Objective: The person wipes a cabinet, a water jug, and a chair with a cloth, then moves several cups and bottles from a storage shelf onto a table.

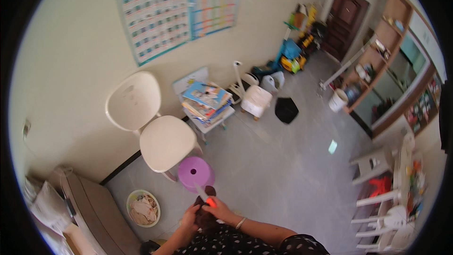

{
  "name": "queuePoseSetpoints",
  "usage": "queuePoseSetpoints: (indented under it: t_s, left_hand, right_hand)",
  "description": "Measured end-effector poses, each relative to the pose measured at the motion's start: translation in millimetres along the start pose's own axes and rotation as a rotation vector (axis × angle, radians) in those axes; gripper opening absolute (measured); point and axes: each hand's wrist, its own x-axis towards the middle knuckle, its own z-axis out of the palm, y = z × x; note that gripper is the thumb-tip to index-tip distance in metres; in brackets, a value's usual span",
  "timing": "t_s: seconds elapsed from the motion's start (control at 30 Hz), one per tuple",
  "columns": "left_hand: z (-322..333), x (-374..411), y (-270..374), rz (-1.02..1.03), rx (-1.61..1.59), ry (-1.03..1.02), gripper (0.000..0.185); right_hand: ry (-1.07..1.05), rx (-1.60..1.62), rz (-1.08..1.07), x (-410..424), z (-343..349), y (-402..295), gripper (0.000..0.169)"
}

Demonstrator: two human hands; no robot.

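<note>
My right hand (223, 211) grips the orange handle of a knife (202, 193), its pale blade pointing up and to the left. Beneath the blade, my left hand (189, 219) holds a dark brown object (206, 220), perhaps a shoe; its exact kind is unclear. Part of that object shows beyond the handle, and both hands meet around it close to my body. Just past the blade tip stands a purple plastic stool (205, 173) with a hole in its seat. A pale green-rimmed basin (159, 209) on the left contains crumpled cloth-like pieces.
A white chair (166, 143) stands against the wall beside a small seat stacked with books (207, 97). Farther off are a white stool (256, 100) and a black mat-like piece (286, 110). A brown sofa (95, 209) borders the left; white furniture (389, 216) borders the right.
</note>
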Motion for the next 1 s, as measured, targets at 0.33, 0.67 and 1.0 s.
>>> queuePoseSetpoints:
  t_s: [0.33, 0.67, 1.0]
  left_hand:
    - [167.7, 35.4, -31.1, -0.169, 0.537, -0.273, 0.036]
    - [298.9, 167.6, 10.4, 0.169, 1.153, -0.606, 0.031]
    - [447.0, 234.7, -3.6, -0.149, 0.991, -0.859, 0.03]
  right_hand:
    - [0.077, 0.38, 0.244, -14.4, -151.3, 13.6, 0.037]
    - [0.556, 0.407, 0.165, 50.6, -274.9, -40.2, 0.032]
    - [1.075, 0.452, -0.09, 52.5, -356.7, -82.5, 0.015]
